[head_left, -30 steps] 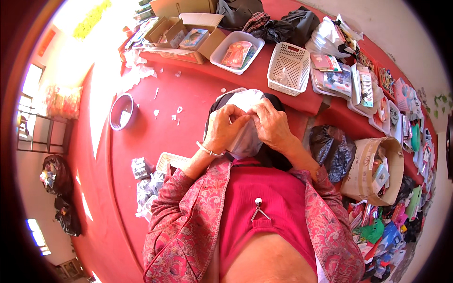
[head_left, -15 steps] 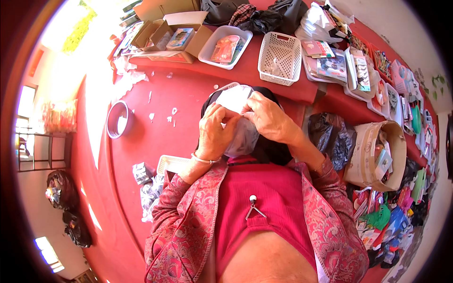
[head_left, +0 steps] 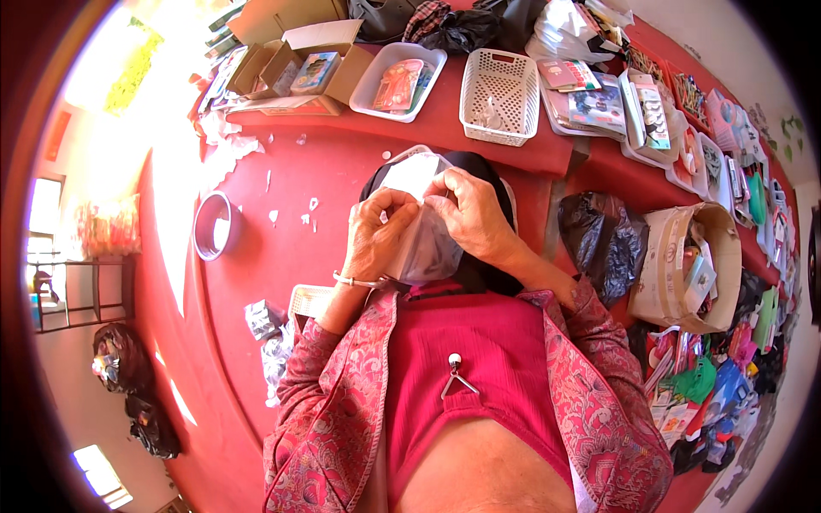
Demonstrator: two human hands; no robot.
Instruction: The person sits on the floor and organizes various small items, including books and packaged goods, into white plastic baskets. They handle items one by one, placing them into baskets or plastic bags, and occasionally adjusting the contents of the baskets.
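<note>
Over my lap is a translucent plastic bag (head_left: 434, 248) with greyish contents that I cannot make out. A white sheet or flap (head_left: 412, 174) shows at its upper end. My left hand (head_left: 377, 232) pinches the bag's edge between thumb and fingers, and a pale bangle circles that wrist. Close beside it, my right hand (head_left: 469, 212) pinches the same edge, its fingertips almost meeting the left ones. A dark cloth (head_left: 479, 171) lies under the bag across my lap.
A purple-rimmed tub (head_left: 217, 226) and white scraps lie on the red floor at left. Ahead, a red ledge bears a white perforated basket (head_left: 500, 96), a white tray (head_left: 398, 82) and cardboard boxes (head_left: 299, 73). At right stand a black bag (head_left: 602, 244) and an open carton (head_left: 684, 267).
My hands stay pinched at the bag's edge, with the fingers slightly shifted. The left wrist is bent a little differently, and the whole view has tilted slightly.
</note>
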